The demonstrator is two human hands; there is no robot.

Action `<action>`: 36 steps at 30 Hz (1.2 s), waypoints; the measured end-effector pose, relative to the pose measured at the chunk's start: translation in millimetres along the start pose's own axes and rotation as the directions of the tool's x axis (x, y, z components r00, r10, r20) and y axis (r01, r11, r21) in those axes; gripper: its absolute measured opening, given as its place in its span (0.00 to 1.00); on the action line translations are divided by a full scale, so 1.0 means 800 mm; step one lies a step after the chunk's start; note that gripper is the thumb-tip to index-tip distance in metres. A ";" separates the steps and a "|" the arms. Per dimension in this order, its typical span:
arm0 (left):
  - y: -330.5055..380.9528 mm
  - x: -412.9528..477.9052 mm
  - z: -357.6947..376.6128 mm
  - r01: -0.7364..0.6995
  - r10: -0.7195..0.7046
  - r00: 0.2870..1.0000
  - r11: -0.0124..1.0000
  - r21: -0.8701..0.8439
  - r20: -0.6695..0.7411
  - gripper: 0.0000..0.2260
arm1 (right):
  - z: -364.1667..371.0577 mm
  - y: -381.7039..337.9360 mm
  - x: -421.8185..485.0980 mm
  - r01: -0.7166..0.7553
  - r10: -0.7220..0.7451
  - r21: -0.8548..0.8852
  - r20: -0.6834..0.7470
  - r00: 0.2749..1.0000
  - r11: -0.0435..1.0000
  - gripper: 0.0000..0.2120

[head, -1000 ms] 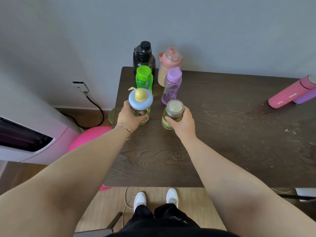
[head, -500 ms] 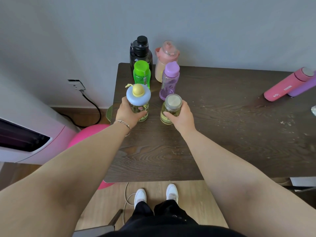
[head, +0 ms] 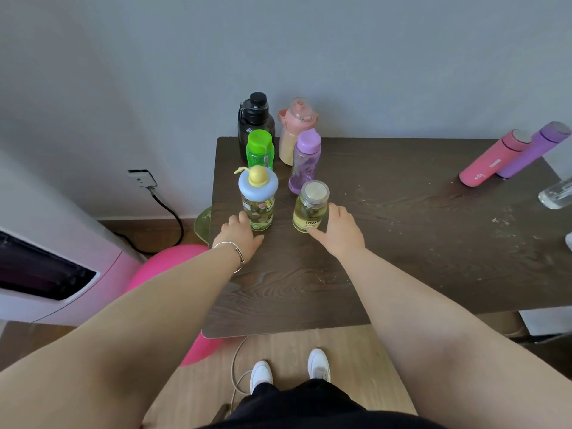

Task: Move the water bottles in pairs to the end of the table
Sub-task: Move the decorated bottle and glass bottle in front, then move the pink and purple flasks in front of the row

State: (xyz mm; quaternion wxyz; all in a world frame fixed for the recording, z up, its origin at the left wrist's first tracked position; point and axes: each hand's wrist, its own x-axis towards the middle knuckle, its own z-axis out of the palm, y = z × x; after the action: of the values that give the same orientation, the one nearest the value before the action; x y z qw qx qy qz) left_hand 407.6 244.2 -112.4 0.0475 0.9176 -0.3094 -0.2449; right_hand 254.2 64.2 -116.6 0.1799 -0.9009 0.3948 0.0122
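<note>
— What can you read?
— "100" on the yellow-tinted bottle [head: 310, 209]; other print blurs.
— Your hands?
— Left hand [head: 240, 235] and right hand [head: 340, 232]: each grip loose, spread beside its bottle; blue-lidded bottle [head: 257, 199] stands at the bench [head: 402, 243] end.

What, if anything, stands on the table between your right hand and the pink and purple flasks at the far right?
Nothing visible does. The right hand sits by the yellow-tinted jar bottle, and the dark wooden table between it and the pink flask and purple flask holds only pale scuffs.
</note>
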 end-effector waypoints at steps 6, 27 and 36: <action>0.011 -0.018 0.020 -0.169 0.154 0.984 0.961 0.217 0.085 0.38 | -0.001 0.040 -0.030 0.083 -0.084 -0.248 0.005 0.996 0.965 0.39; 0.371 -0.093 0.100 -0.276 0.347 0.933 0.861 0.427 -0.098 0.36 | -0.145 0.373 -0.139 -0.077 0.048 -0.230 -0.131 0.990 0.970 0.38; 0.512 -0.110 0.108 -0.292 0.398 0.906 0.835 0.467 -0.145 0.36 | -0.201 0.503 -0.159 -0.181 0.145 -0.146 -0.226 0.963 0.973 0.38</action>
State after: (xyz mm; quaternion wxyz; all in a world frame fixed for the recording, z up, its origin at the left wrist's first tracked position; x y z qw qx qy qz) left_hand 82.4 -27.5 -53.2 -0.0782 0.8557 -0.5095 -0.0463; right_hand -140.5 -150.5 -72.1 0.0594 -0.8731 0.4825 -0.0372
